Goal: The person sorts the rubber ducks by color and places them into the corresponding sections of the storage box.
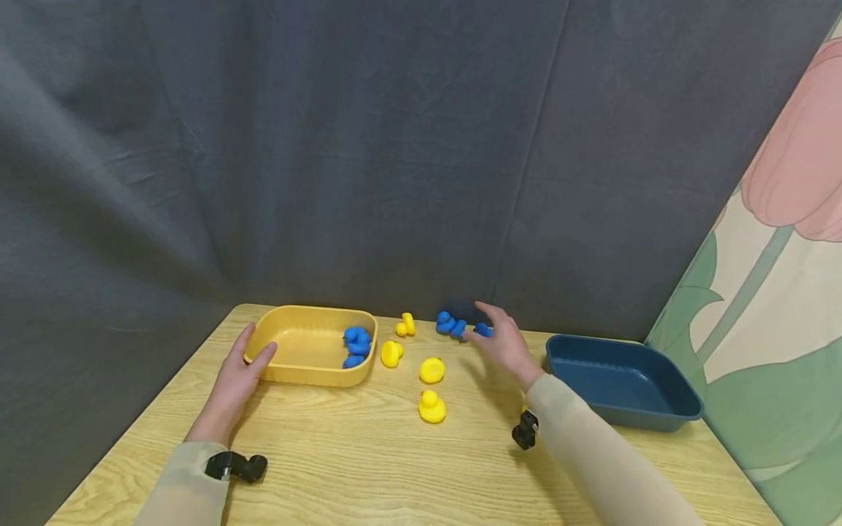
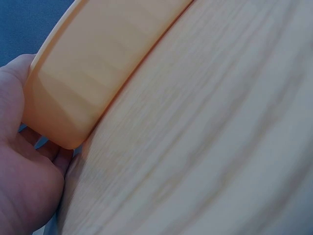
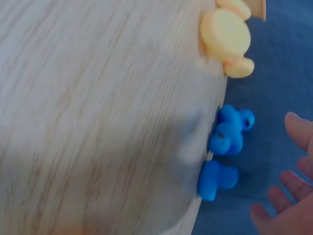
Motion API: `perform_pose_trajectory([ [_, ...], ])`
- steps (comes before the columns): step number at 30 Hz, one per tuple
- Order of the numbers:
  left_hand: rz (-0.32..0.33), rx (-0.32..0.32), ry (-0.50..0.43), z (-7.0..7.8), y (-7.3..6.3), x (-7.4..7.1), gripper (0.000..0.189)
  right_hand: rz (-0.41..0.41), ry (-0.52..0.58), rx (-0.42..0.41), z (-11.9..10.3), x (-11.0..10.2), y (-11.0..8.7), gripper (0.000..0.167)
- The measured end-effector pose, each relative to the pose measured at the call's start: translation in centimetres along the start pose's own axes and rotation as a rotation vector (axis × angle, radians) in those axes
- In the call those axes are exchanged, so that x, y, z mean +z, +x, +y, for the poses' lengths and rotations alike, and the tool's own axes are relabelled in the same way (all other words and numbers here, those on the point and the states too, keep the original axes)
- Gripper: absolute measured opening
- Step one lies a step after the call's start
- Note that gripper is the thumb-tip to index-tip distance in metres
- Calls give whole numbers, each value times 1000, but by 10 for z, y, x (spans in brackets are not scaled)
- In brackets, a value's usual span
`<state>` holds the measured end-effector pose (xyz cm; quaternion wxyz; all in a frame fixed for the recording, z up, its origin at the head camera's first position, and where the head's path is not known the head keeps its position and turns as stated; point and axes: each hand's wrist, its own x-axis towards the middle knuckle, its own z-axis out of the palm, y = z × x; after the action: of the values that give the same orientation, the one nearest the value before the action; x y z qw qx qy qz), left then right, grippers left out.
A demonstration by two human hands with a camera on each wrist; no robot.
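Observation:
My left hand holds the near left corner of a yellow plastic tray; its thumb lies over the rim and the fingers are along the outer side. A few blue rubber ducks are bunched at that tray's right end. Nothing is in my right hand, which hovers with spread fingers by the blue rubber ducks at the table's back edge. In the right wrist view those blue ducks stand apart from the fingertips. Part of one duck is hidden behind the hand in the head view.
Several yellow rubber ducks lie in the middle of the wooden table, one on its side with its base showing. A dark blue tray stands at the right. A grey curtain hangs behind the table.

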<state>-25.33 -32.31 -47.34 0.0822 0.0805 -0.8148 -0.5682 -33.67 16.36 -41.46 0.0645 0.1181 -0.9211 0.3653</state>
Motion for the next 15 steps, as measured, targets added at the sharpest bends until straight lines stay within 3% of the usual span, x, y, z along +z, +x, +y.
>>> perform_pose_trajectory([
  [15,6,-13,-4,0,1,1,98,-52,17,65,27,3,11,75],
])
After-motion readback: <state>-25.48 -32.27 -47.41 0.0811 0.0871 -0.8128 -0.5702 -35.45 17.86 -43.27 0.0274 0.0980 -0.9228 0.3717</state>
